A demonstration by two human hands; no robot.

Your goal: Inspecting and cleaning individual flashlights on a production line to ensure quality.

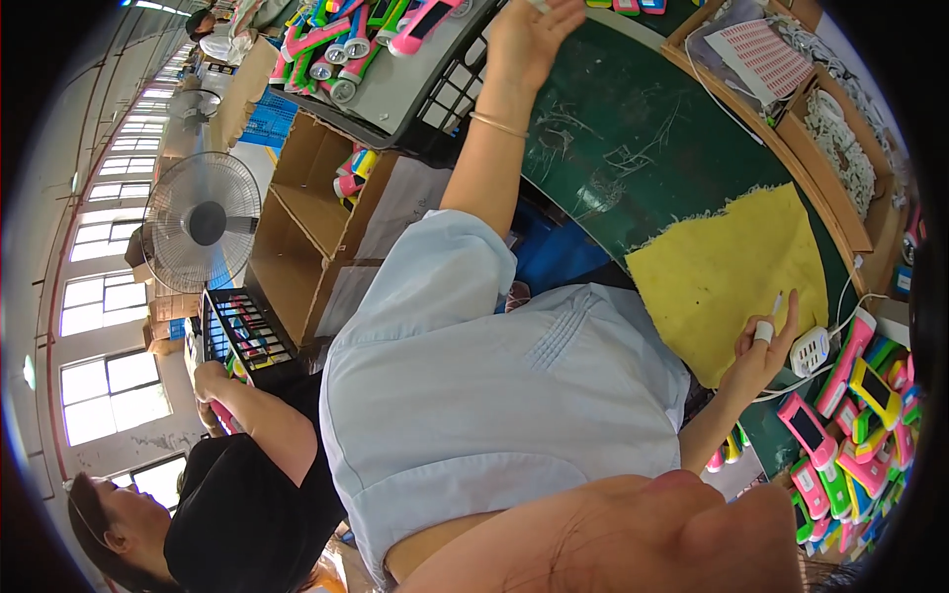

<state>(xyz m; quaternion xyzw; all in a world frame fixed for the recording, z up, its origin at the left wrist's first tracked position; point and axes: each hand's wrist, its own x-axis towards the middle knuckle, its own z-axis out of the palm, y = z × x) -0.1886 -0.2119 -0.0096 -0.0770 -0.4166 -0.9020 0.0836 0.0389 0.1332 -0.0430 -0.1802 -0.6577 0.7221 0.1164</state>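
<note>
My left hand [534,44] reaches to the top edge of the head view, its fingers stretched and partly cut off by the edge. Nothing shows in it. It is beside a black crate and the green work mat [593,119]. Above a yellow cloth [732,267] with frayed edges, my right hand [761,351] has one finger raised and the others curled. A white wrap [763,331] is around one digit. A thin pale pointed piece [778,301] sticks up from the curled fingers; its kind cannot be made out.
A white multi-port charger [810,351] with cables is beside my right hand. Colourful handheld devices [811,430] are heaped at the right. Pink and green torches [341,59] fill the upper left, above a cardboard box [306,198]. A fan [206,223] and another person [247,494] are at the left.
</note>
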